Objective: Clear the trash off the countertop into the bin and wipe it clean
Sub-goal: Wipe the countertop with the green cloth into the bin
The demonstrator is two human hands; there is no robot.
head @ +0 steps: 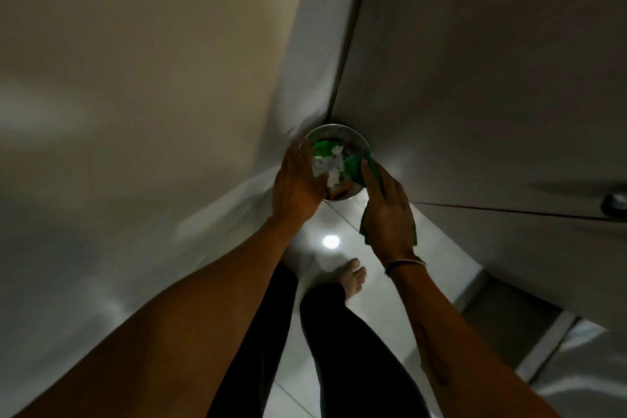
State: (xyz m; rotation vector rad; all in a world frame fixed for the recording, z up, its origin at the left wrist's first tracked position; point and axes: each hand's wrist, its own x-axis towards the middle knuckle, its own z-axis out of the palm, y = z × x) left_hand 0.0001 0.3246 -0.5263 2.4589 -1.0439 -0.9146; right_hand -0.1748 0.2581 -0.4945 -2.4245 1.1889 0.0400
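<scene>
Dim corner, tiled floor; metal bin sits low against the wall. Left hand spread open over its rim, white scraps inside. Right hand clamps green cloth. Suggest shaking the cloth well inside the rim.

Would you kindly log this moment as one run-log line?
stage: dumping trash | left hand: over bin | right hand: holding green cloth | bin: holds scraps
</scene>
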